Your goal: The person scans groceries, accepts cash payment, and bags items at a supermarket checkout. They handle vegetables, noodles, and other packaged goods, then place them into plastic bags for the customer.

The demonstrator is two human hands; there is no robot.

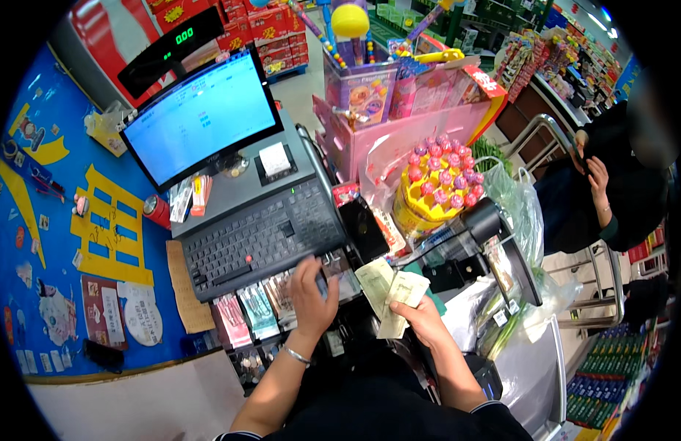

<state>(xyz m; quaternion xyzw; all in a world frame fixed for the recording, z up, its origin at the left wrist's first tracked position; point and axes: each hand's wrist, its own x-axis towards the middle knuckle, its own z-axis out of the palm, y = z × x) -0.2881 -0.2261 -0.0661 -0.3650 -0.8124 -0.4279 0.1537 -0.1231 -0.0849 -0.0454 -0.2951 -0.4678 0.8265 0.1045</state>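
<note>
My right hand (424, 321) grips a few yellowish-green banknotes (405, 292), fanned apart, with the thumb on top. My left hand (314, 300) is over the open cash drawer (228, 347), thumb and fingers apart, and no note shows in its grasp. Pink banknotes (231, 320) lie in the drawer's left compartment, with teal banknotes (258, 310) beside them and brownish banknotes (279, 295) further right, partly hidden by my left hand. Coins (249, 365) fill a front section. Just above the drawer sits a black keyboard (263, 237).
A lit monitor (202, 118) stands behind the keyboard. To the right are a black phone (364, 229), a tub of lollipops (417, 206), a black scanner stand (503, 242) and bagged green vegetables (503, 325). Across the counter, a person (599, 182) holds a phone.
</note>
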